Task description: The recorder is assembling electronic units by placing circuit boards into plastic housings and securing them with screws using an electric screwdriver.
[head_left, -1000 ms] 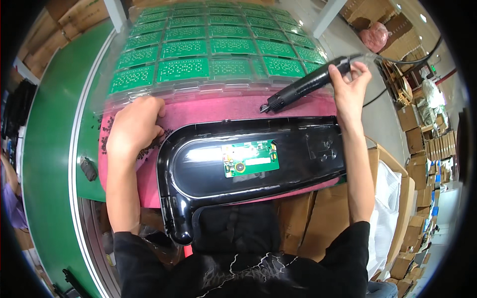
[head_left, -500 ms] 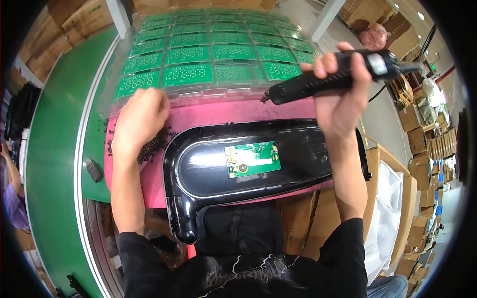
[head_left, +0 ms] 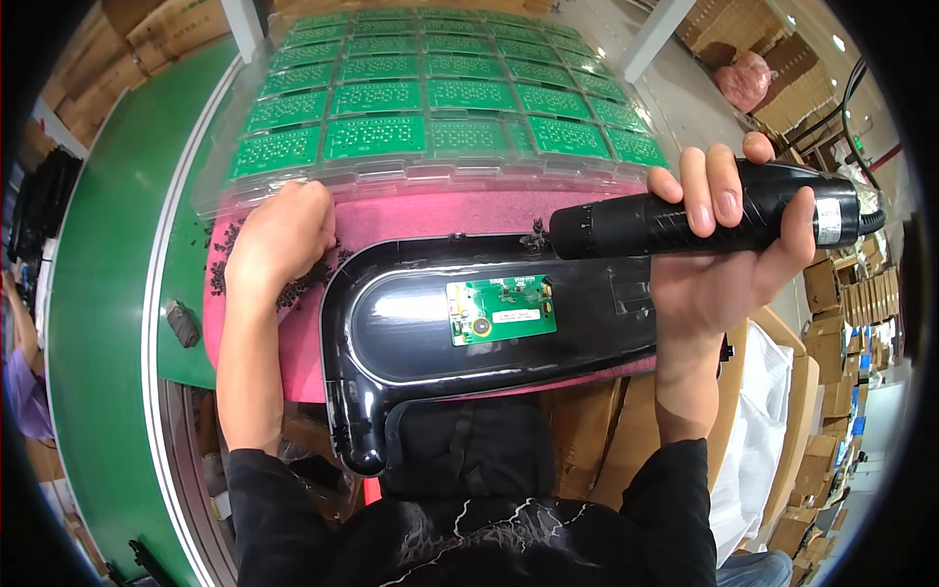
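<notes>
My right hand [head_left: 729, 230] is wrapped round a black electric screwdriver [head_left: 611, 229], held nearly level above the right part of a glossy black plastic housing [head_left: 391, 333]. A clump of small black screws [head_left: 536, 236] clings by its tip end. My left hand [head_left: 280, 233] has its fingers curled in at the pile of loose black screws [head_left: 296, 293] on the pink mat [head_left: 450, 207]; its fingertips are hidden, so I cannot make out what they hold. Inside the housing lies a green circuit board [head_left: 499, 333] with a round part near its lower left.
Behind the mat, clear plastic trays [head_left: 381, 174] hold rows of green circuit boards. A grey lump [head_left: 182, 324] lies on the green table [head_left: 108, 323] at left. Cardboard cartons [head_left: 782, 450] stand to the right, and a cable [head_left: 849, 108] hangs at the upper right.
My right hand has moved right and nearer with the screwdriver, which has turned closer to level. My left hand has shifted only slightly at the screw pile.
</notes>
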`<action>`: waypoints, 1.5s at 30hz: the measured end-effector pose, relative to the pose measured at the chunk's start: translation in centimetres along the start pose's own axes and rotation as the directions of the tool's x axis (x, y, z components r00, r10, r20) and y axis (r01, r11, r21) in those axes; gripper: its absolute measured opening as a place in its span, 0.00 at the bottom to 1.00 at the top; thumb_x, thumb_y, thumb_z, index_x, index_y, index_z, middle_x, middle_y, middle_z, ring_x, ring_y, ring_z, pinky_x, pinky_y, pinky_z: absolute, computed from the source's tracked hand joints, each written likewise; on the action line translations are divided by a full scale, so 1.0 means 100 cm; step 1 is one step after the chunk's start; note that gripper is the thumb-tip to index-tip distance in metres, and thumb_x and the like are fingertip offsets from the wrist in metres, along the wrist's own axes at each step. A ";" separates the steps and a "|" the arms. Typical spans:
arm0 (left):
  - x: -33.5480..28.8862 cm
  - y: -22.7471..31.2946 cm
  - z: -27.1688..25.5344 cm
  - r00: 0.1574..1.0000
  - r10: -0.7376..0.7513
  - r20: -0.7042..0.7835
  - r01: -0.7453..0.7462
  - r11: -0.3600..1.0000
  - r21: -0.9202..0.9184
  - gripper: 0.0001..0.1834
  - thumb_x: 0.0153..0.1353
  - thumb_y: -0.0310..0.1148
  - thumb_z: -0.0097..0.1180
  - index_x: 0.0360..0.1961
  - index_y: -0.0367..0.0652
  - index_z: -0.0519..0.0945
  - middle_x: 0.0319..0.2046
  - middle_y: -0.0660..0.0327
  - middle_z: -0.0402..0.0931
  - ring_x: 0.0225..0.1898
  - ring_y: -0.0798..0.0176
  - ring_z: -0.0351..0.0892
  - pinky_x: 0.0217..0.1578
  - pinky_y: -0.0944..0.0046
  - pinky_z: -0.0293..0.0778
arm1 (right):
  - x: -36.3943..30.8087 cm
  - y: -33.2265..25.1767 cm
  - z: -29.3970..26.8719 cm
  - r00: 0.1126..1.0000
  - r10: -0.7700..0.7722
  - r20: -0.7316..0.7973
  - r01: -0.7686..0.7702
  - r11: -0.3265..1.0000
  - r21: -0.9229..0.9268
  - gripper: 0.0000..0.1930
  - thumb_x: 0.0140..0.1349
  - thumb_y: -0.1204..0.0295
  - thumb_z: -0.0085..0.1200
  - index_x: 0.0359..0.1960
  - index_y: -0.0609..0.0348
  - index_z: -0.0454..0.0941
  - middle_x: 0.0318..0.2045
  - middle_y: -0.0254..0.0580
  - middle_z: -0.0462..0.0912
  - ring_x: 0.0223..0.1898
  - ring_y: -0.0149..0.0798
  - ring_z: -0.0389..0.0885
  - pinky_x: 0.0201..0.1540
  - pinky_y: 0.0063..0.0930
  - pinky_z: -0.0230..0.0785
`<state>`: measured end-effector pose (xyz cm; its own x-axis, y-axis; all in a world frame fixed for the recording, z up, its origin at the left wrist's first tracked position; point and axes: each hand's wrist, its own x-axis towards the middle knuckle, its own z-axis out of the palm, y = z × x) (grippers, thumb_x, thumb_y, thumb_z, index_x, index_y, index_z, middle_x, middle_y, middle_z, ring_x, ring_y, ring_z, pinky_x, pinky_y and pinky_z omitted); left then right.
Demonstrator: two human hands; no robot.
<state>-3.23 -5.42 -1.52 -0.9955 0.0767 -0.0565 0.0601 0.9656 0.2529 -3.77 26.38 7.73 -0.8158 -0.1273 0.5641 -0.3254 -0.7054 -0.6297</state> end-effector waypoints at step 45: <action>-0.023 0.099 -0.003 0.779 0.480 -0.403 -0.624 0.530 -0.574 0.19 0.44 0.29 0.75 0.37 0.34 0.81 0.36 0.53 0.84 0.39 0.55 0.85 0.43 0.60 0.78 | -0.029 -0.002 0.008 0.989 -0.027 0.142 0.016 0.997 0.078 0.21 0.63 0.50 0.56 0.43 0.53 0.69 0.21 0.26 0.70 0.23 0.25 0.69 0.33 0.24 0.65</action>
<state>-0.41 3.90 1.42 -0.7766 0.4234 0.4665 0.6102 0.3217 0.7240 -1.00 26.32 6.67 -0.7303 -0.2062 0.6512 -0.2998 -0.7598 -0.5768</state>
